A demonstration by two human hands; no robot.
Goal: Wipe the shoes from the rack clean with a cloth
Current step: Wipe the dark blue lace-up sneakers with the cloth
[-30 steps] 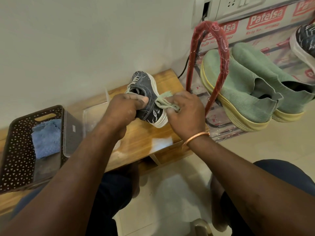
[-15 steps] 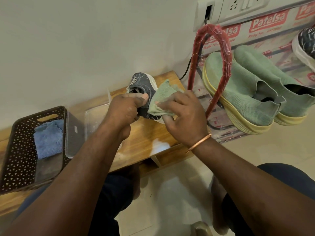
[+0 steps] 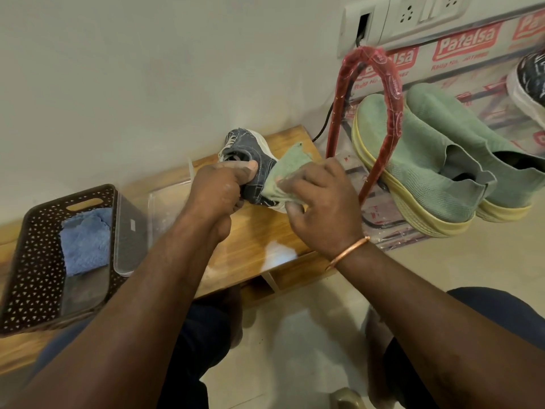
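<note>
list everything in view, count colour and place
bench: 1, wooden, along the wall
basket: 1, brown, bench's left end
blue cloth: 1, blue, in the basket
clear box: 1, transparent, right of the basket
rack: 1, red frame, right of the bench
slip-on shoes: 2, green, yellow soles, on the rack
patterned shoe: 1, dark, white sole, rack's far right
denim shoe: 1, dark blue, white sole, over the bench
green cloth: 1, green, against the denim shoe
left hand: 1, grips the denim shoe
right hand: 1, holds the green cloth
</note>
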